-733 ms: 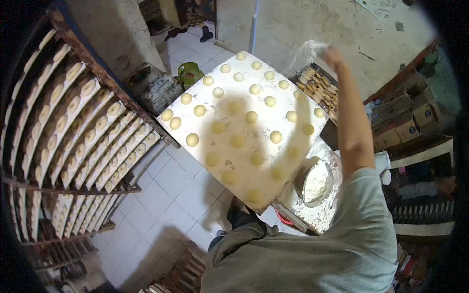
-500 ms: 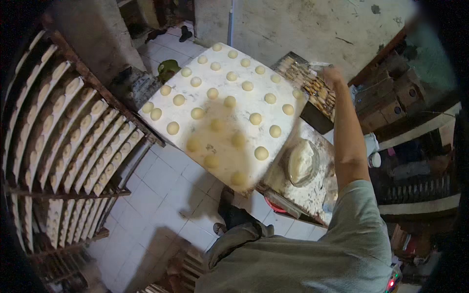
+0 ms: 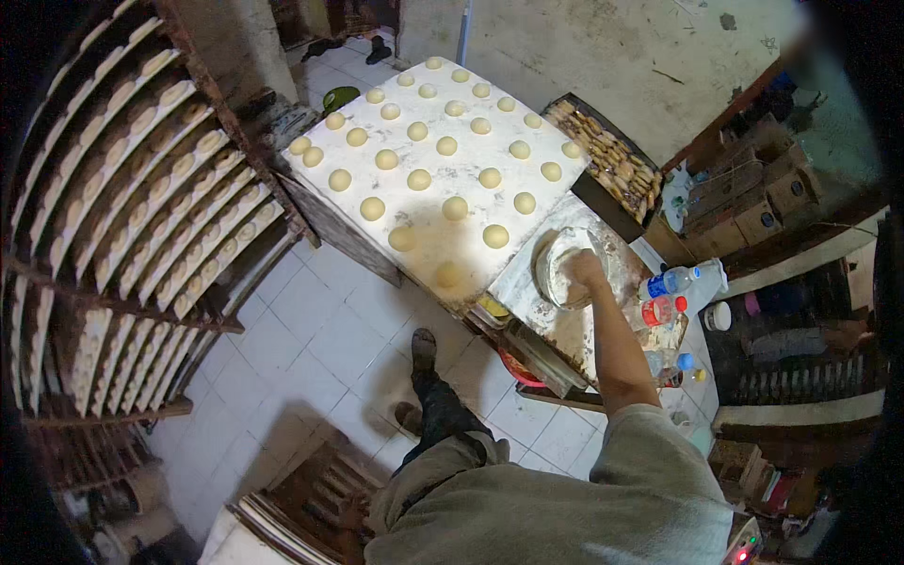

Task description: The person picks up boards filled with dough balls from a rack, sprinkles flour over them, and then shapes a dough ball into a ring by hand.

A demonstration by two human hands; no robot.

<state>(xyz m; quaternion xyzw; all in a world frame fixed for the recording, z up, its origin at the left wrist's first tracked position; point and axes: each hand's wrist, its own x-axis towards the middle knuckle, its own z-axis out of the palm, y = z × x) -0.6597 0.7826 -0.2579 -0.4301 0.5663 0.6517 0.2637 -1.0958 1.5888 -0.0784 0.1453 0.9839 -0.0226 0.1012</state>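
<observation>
Inside the round bowl (image 3: 543, 285) of white flour (image 3: 565, 249): your right hand (image 3: 586, 270), grip hidden, cannot tell.
Floured white tabletop (image 3: 381, 185): round pale-yellow dough balls (image 3: 446, 146).
Lower edge: your left hand (image 3: 353, 516), dim, grip unclear.

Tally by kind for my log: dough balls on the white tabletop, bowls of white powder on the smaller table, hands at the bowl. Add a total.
Dough balls: 30
Powder bowl: 1
Hands at the bowl: 1, the right hand
Total: 32
</observation>
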